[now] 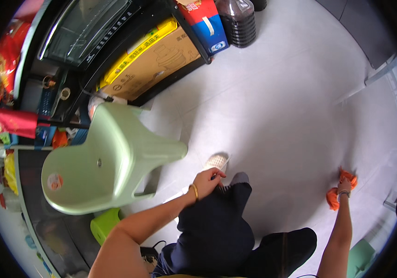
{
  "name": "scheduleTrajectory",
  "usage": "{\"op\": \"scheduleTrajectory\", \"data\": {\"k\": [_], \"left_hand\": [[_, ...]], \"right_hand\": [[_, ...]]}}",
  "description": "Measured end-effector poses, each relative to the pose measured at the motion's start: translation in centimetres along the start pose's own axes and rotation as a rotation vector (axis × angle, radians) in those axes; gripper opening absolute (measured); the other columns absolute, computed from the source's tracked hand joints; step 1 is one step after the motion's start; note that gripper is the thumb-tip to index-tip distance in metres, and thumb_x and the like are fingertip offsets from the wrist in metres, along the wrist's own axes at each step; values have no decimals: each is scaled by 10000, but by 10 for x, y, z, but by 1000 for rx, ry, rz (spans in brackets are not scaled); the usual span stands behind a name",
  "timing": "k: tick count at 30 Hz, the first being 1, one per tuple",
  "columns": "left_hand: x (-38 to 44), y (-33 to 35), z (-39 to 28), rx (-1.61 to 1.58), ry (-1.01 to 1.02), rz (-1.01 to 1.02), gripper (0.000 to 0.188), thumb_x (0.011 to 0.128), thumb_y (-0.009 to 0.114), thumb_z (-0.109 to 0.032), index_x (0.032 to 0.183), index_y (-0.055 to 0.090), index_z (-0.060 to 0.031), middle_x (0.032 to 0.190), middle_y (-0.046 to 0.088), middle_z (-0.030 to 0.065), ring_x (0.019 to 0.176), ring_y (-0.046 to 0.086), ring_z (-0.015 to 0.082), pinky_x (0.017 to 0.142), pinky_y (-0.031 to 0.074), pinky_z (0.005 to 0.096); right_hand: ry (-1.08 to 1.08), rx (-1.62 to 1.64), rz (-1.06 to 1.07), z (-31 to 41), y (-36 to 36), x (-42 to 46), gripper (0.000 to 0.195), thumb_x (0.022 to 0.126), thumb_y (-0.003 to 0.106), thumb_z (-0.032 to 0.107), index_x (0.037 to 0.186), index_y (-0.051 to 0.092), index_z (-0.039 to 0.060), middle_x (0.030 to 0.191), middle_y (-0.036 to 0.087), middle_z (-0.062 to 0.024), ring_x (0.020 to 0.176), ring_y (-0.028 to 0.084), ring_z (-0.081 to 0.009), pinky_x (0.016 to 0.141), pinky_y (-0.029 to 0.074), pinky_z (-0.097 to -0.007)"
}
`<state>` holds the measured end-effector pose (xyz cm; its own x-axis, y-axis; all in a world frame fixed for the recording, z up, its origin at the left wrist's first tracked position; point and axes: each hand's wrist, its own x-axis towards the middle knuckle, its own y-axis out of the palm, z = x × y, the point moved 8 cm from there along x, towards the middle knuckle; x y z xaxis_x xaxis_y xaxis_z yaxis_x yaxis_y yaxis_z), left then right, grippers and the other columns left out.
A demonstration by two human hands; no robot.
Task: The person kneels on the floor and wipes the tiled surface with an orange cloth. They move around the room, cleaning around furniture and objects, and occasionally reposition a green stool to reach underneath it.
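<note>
My left hand, with a gold bangle at its wrist, is in front of my dark-trousered knee. Its fingers are closed around a thin whitish stick-like thing, whose exact kind is unclear. Just beyond these fingers is a pale, patterned shoe. Far to the right, my right hand presses down on a bunched orange cloth on the grey tiled floor. Parts of the cloth stick out on both sides of that hand.
A pale green plastic chair stands close on my left, with a bright green stool below it. Behind is a black shelf rack holding a cardboard box. A ridged plastic jug of dark liquid stands beside a red-and-blue carton.
</note>
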<state>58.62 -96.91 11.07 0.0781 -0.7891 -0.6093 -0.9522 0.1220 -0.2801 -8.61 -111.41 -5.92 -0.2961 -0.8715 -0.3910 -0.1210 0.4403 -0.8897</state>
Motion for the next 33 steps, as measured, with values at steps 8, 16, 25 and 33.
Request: {"op": "scheduleTrajectory", "data": {"k": [8,16,25,33], "left_hand": [[101,-153,-58,-308,321,-768,169,934,451,-103,989,574,0,615,571,34,532,472,69,481,371,223],[236,-233,-126,35,523,-902,80,841,497,8,864,571,-13,871,660,105,663,598,232,629,472,325],[251,-118,60,466,241,-498,535,787,499,63,1299,444,-84,1441,306,96,1300,341,289,960,430,321],[241,-13,68,1007,468,175,491,867,461,-98,1353,395,-114,1469,257,146,1357,252,332,1041,356,390]], "right_hand": [[-1187,305,-292,550,-167,-235,452,724,626,284,1169,550,264,1188,518,-31,1111,483,-277,905,395,-511],[-1380,257,-119,706,-161,-230,235,761,553,206,981,632,229,1182,537,31,1177,444,-237,952,347,-453],[263,297,-188,386,-171,32,427,799,535,110,1209,537,232,1297,464,16,1098,480,-293,861,473,-414],[-1281,398,-303,730,-266,-131,288,687,622,155,968,634,214,1121,576,37,1102,501,-249,896,415,-419]]}}
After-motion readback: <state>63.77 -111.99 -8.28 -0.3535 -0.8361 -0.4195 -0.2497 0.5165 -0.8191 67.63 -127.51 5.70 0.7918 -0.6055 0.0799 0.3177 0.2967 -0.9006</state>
